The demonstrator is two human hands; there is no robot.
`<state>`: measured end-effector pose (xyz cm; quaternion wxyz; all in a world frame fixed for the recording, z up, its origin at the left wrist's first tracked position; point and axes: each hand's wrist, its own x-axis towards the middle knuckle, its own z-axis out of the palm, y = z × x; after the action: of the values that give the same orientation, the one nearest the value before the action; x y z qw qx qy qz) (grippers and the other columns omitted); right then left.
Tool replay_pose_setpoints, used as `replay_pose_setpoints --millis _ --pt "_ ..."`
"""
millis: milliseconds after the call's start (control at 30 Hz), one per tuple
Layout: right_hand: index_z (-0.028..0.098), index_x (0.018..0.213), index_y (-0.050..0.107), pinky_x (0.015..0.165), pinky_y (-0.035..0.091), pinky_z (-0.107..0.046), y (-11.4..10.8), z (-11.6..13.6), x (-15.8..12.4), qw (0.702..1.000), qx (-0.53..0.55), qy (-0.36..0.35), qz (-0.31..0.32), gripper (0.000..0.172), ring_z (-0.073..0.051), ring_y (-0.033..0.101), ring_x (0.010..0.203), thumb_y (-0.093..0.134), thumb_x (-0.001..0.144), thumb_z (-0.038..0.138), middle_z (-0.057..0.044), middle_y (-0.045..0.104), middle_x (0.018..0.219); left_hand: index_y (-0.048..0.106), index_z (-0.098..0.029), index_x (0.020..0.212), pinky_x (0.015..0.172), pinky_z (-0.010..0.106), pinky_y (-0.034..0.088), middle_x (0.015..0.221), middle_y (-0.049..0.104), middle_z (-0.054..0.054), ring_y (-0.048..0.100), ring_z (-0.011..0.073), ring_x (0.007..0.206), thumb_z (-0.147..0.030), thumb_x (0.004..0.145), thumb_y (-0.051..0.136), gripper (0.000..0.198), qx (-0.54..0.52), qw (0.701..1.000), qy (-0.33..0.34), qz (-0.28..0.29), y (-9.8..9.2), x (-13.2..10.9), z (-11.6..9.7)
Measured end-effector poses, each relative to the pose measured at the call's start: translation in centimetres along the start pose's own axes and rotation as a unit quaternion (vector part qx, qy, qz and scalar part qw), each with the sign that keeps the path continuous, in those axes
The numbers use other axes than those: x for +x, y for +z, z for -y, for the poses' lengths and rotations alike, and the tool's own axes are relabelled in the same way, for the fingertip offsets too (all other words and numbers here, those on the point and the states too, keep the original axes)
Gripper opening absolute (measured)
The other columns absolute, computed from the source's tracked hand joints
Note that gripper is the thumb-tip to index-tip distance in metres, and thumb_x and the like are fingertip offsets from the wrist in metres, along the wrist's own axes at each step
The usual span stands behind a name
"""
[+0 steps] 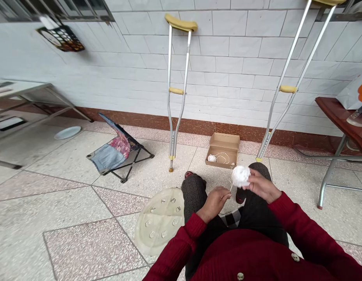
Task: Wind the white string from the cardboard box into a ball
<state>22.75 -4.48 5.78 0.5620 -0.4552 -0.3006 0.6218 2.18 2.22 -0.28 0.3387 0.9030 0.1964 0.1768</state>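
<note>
I sit with my knees in front of me, in a red sweater and dark trousers. My right hand [261,186] is closed round a white ball of thread [241,175] held above my right knee. My left hand [216,201] pinches the thin strand that runs down from the ball. An open cardboard box [223,150] lies on the floor ahead, with a smaller white thread ball [211,158] and loose string inside.
Two metal crutches [176,91] [289,89] lean on the tiled wall. A low folding chair [116,150] stands at left. A round woven tray [159,220] lies by my left leg. Tables [25,95] [341,121] stand at both sides; a plate [67,132] lies on the floor.
</note>
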Motion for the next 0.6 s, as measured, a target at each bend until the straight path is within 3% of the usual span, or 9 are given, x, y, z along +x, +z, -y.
replay_pose_setpoints --millis 67,167,200,267,367,433,500,600 --pt "0.021 0.095 0.058 0.06 0.048 -0.029 -0.3 0.7 1.6 0.988 -0.073 -0.088 -0.103 0.034 -0.017 0.059 0.07 0.072 0.065 0.028 -0.001 0.062 0.085 0.058 -0.017 0.066 0.086 0.031 0.044 0.065 0.061 0.0 0.058 0.0148 0.068 -0.032 0.099 0.042 0.04 -0.006 1.0 -0.01 0.014 0.7 -0.5 -0.4" --pt "0.021 0.085 0.057 0.062 0.044 -0.027 -1.0 -0.7 3.5 0.918 -0.296 -0.171 -0.203 0.031 -0.015 0.053 0.069 0.072 0.058 0.021 0.001 0.058 0.081 0.058 -0.018 0.067 0.098 0.033 0.039 0.065 0.062 -0.002 0.058 0.0124 0.065 -0.03 0.099 0.042 0.039 -0.006 0.999 -0.012 0.03 0.3 -1.2 -1.2" --pt "0.021 0.083 0.057 0.063 0.042 -0.027 -1.2 -1.7 3.7 0.893 -0.365 -0.173 -0.198 0.03 -0.015 0.051 0.069 0.071 0.056 0.018 0.002 0.057 0.08 0.059 -0.018 0.069 0.1 0.033 0.038 0.067 0.063 -0.001 0.059 0.0125 0.066 -0.03 0.099 0.041 0.037 0.002 1.0 -0.009 0.026 -0.3 -1.3 -1.4" --pt "0.02 0.08 0.06 0.063 0.039 -0.026 -1.2 -4.1 3.3 0.874 -0.449 -0.144 -0.117 0.03 -0.014 0.049 0.069 0.069 0.053 0.011 0.002 0.055 0.079 0.062 -0.019 0.075 0.102 0.035 0.037 0.074 0.066 0.0 0.06 0.0137 0.072 -0.03 0.099 0.041 0.034 0.031 1.0 0.0 0.006 -1.6 -1.3 -1.5" --pt "0.02 0.083 0.062 0.058 0.036 -0.023 -0.2 -6.8 1.5 0.913 -0.397 -0.041 0.088 0.035 -0.012 0.049 0.065 0.07 0.052 0.008 0.005 0.055 0.074 0.063 -0.019 0.078 0.103 0.037 0.036 0.077 0.068 0.001 0.061 0.0151 0.076 -0.031 0.099 0.041 0.033 0.062 0.998 0.012 -0.015 -3.6 -0.9 -1.1" --pt "0.02 0.088 0.063 0.058 0.038 -0.022 0.8 -6.8 0.0 0.943 -0.294 0.02 0.156 0.038 -0.012 0.051 0.066 0.074 0.053 0.011 0.005 0.058 0.073 0.063 -0.02 0.074 0.103 0.036 0.036 0.073 0.067 0.0 0.061 0.0146 0.073 -0.031 0.099 0.041 0.036 0.053 0.998 0.017 -0.006 -4.1 -0.6 -0.7" --pt "0.02 0.091 0.063 0.063 0.042 -0.024 1.6 -5.3 -1.2 0.971 -0.193 0.029 0.136 0.04 -0.014 0.055 0.071 0.077 0.054 0.013 0.004 0.062 0.079 0.064 -0.02 0.073 0.101 0.035 0.038 0.071 0.066 -0.001 0.06 0.0142 0.071 -0.03 0.099 0.039 0.037 0.024 1.0 0.006 -0.005 -3.9 -0.4 -0.4" --pt "0.02 0.091 0.063 0.065 0.045 -0.025 2.2 -1.7 -2.0 0.994 -0.095 0.002 0.055 0.038 -0.015 0.058 0.075 0.078 0.056 0.015 0.001 0.064 0.083 0.063 -0.018 0.069 0.09 0.031 0.044 0.069 0.065 0.0 0.06 0.0152 0.072 -0.029 0.098 0.04 0.039 -0.024 0.999 -0.036 -0.024 -2.8 -0.2 -0.3"
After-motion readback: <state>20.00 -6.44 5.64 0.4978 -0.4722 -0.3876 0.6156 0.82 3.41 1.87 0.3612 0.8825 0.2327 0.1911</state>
